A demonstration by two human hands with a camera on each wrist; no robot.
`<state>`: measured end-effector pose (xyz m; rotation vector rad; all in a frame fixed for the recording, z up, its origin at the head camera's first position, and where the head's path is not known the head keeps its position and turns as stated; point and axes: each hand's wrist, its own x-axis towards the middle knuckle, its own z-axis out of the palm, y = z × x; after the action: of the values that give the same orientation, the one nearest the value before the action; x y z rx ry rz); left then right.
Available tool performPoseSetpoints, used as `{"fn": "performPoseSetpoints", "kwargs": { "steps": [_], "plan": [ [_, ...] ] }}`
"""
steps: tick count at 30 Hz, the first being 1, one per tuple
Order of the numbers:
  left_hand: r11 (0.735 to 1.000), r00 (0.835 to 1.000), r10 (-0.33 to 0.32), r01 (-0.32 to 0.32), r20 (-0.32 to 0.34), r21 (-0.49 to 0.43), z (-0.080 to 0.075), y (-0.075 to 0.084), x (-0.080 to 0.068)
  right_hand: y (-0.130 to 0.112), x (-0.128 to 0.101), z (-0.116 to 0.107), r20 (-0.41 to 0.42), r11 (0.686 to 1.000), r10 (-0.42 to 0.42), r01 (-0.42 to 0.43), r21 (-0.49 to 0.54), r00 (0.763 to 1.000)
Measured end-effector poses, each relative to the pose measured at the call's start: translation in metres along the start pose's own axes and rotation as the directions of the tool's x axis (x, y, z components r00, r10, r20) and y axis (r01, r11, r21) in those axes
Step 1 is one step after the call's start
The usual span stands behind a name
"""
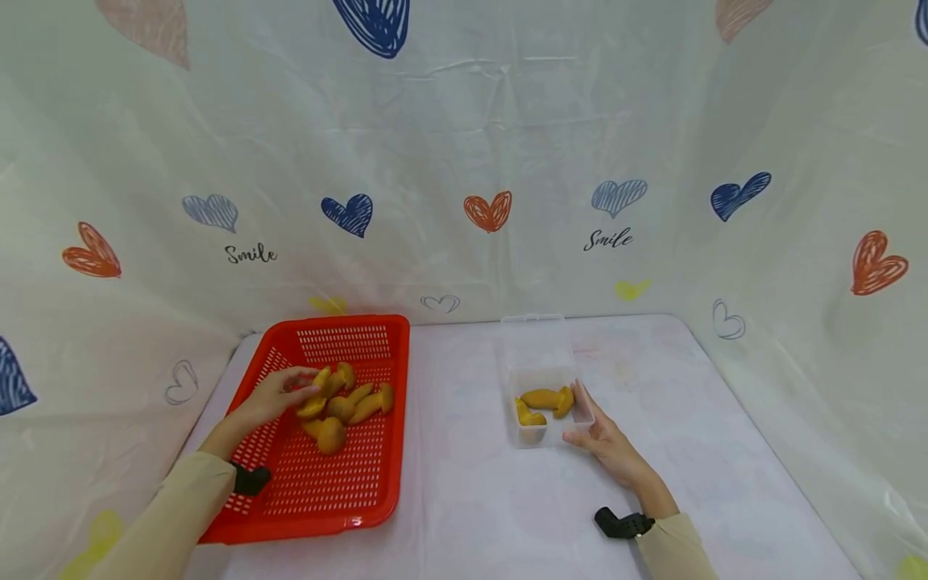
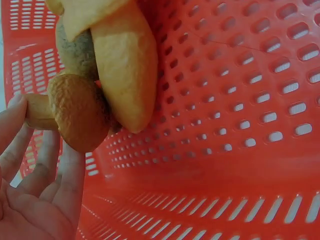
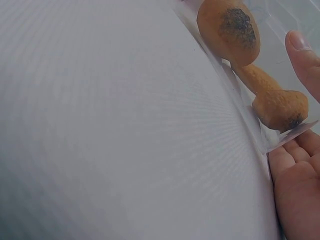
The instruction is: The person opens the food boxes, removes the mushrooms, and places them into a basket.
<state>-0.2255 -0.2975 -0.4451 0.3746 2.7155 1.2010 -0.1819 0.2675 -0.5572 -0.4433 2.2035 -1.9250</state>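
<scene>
In the head view my left hand [image 1: 279, 395] reaches into a red plastic basket [image 1: 399, 451] at the left. Its thumb and fingers pinch the stem of a yellow-brown mushroom [image 2: 80, 112], whose wrinkled cap faces the basket's middle. Several more mushrooms [image 1: 370, 404] lie together in the basket, one with a thick pale-yellow stem [image 2: 127, 65] right beside the pinched one. My right hand [image 1: 609, 443] grips the right wall of a clear plastic box [image 1: 532, 437], thumb over the rim and fingers outside. Two mushrooms [image 3: 280, 97] lie inside, dark patches showing on their caps.
The box's transparent lid [image 1: 536, 342] stands open toward the back. A white-covered table [image 1: 464, 499] carries basket and box, with a strip of its surface between them. A curtain printed with hearts [image 1: 435, 145] hangs behind and along both sides.
</scene>
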Motion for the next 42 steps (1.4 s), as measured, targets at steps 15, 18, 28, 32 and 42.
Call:
{"fn": "performPoseSetpoints", "kwargs": {
  "steps": [15,18,28,32,42],
  "plan": [
    [0.998,0.998,0.047,-0.048,-0.043,-0.029,-0.001,-0.001,0.009,-0.001,-0.002,-0.002,-0.011,1.0,-0.014,0.014,-0.007,1.0],
    [0.999,0.998,0.039,-0.04,-0.047,-0.03,-0.001,0.005,0.012,-0.001,-0.002,-0.002,-0.011,1.0,-0.014,0.014,-0.004,1.0],
    [0.992,0.992,0.125,-0.126,-0.032,-0.028,0.007,0.034,0.031,-0.001,-0.003,-0.003,-0.008,1.0,-0.011,0.011,0.0,1.0],
    [0.989,0.991,0.136,-0.136,0.001,-0.055,0.014,0.058,0.04,-0.001,-0.003,-0.003,-0.006,1.0,-0.007,0.007,-0.001,1.0],
    [0.968,0.963,0.241,-0.229,0.124,-0.103,0.042,0.13,0.073,0.003,-0.001,-0.003,0.0,1.0,-0.013,0.013,-0.006,1.0]
  ]
}}
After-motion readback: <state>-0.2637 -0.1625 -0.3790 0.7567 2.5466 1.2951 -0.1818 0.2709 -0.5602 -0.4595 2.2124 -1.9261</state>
